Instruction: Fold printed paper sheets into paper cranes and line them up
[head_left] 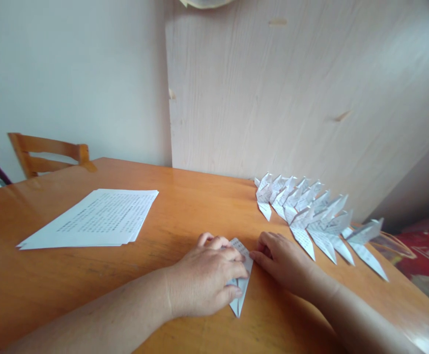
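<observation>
A printed sheet folded into a narrow kite shape, the folded paper, lies on the wooden table with its sharp point towards me. Across its left part rests my left hand, palm down, fingers apart and pressing the paper flat; they hide much of it. My right hand is at the paper's right edge. Its fingers are curled in, and the thumb tip touches or nearly touches that edge. I see nothing held inside it.
Several folded paper pieces with upright tips stand in rows at the right rear. A stack of printed sheets lies on the left of the table. Behind are a wooden chair and a pale wood panel.
</observation>
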The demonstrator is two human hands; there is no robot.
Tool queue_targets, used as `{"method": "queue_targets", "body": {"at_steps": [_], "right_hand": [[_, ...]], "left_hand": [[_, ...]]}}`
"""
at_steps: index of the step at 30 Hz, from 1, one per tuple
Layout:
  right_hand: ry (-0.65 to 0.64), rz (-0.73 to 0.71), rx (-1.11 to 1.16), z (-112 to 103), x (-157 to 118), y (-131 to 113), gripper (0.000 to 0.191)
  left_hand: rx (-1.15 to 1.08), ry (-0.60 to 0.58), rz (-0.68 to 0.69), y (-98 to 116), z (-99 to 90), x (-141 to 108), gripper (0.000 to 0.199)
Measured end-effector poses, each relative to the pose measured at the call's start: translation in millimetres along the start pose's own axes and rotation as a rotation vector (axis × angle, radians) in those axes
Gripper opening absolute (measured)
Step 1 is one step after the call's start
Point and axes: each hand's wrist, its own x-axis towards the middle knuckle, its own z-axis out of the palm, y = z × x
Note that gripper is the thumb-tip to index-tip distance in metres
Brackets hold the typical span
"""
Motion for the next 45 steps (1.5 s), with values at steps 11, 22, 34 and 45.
{"method": "queue_targets", "body": {"at_steps": [11,22,34,45], "right_hand": [[-0.005,-0.023,-0.078,-0.9,-6.3,0.1,0.019],[-0.017,-0.015,-0.067,-3.2,-10.8,-8.6,0.019],[-0.007,-0.013,-0.078,-5.8,-13.4,-13.0,0.020],[-0.052,-0.070,-0.088,-9.7,-21.6,-25.9,0.025]], "left_hand": [[0.010,-0.007,0.029,-0.9,0.3,-0.2,0.024],[-0.028,0.003,0.044,-4.6,2.3,1.1,0.030],[-0.045,-0.004,0.018,-7.8,3.7,2.4,0.039],[-0.046,0.002,0.010,-9.0,5.2,2.8,0.033]]}}
